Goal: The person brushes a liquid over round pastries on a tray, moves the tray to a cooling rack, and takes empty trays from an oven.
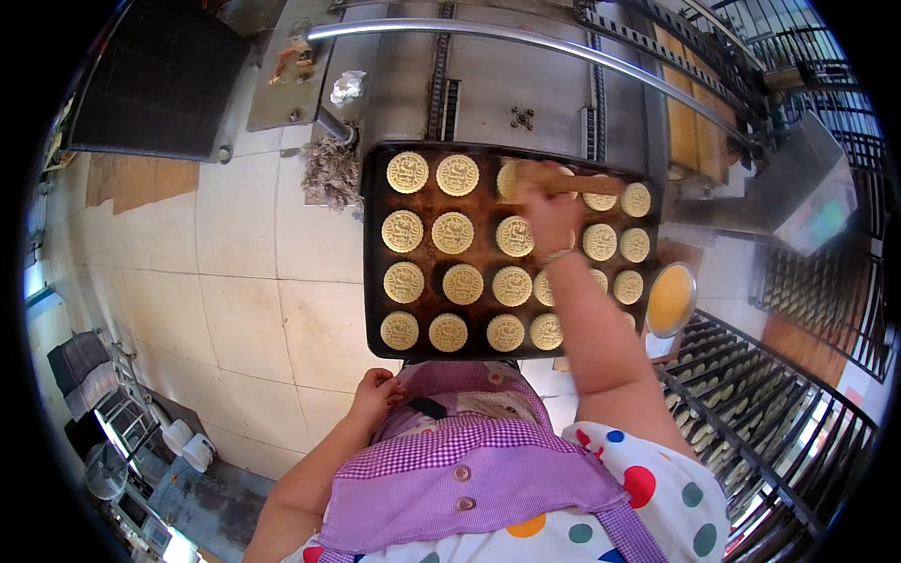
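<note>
Rows of round, pale-yellow stamped pastries [452,233] lie on a dark baking tray [427,258] in front of me. My right hand [556,220] is over the back rows, closed around a flat wooden-handled brush [591,185]. Its handle points right, and the end on the left is blurred over a pastry in the back row. My right hand and forearm hide several pastries. My left hand [375,394] hangs empty by my purple apron [469,488], near the tray's front left corner, its fingers loosely curled and slightly apart.
A metal bowl of yellow liquid [671,298] stands at the tray's right edge. Beyond the tray is a metal machine with chains and a shiny bar [526,36]. Racks of pastries [741,394] stand at the right. Tiled floor [235,310] stretches left, with a mop head [330,172] near the tray.
</note>
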Tool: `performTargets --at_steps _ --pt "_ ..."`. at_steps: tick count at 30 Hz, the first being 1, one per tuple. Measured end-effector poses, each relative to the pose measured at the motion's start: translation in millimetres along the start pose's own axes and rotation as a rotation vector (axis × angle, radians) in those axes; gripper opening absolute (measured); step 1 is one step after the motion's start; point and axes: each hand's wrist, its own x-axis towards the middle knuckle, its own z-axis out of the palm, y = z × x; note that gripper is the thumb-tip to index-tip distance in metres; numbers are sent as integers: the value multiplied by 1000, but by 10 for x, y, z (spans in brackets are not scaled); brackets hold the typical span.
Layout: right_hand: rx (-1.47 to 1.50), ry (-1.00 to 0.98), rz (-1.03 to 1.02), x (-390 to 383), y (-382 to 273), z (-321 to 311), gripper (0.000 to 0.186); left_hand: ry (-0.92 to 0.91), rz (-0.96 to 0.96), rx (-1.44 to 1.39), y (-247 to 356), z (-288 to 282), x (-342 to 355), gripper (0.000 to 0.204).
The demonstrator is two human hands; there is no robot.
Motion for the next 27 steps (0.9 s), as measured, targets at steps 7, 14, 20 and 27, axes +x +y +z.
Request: performTargets --at_steps 7,14,20,27 --pt "-183 59 58 -100 57 623 42 -18 -4 18 100 -31 -14 19" --pt "-552 408 -151 342 -42 -1393 36 0 19 16 -5 -244 -11 19" --pt "-520 -63 347 -411 -220 -54 33 -4 56 129 66 -220 12 20" --pt "-266 -43 42 -1052 -205 269 41 -50 117 222 65 -104 71 20"
